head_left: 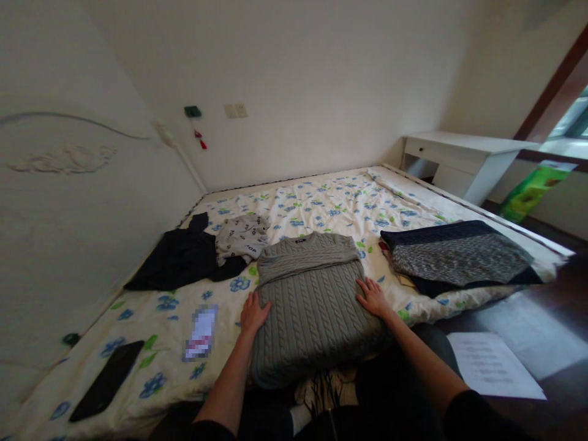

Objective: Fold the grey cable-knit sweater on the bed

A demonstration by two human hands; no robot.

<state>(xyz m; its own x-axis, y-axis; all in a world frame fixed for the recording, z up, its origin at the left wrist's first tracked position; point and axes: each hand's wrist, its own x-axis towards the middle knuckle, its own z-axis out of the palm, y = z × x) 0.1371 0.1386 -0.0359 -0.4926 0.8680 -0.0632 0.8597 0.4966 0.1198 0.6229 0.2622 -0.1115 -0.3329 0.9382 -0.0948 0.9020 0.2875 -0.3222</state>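
Your grey cable-knit sweater lies across the floral bedsheet, its lower end draping over the bed's near edge. Expect it soft, limp, fairly light and unlikely to slip; both side edges offer good holds, supporting the thick knit evenly. Your left hand and right hand reach forward, palms down, along the sweater's opposite edges, fingers loosely spread, neither grip clasping any fabric.
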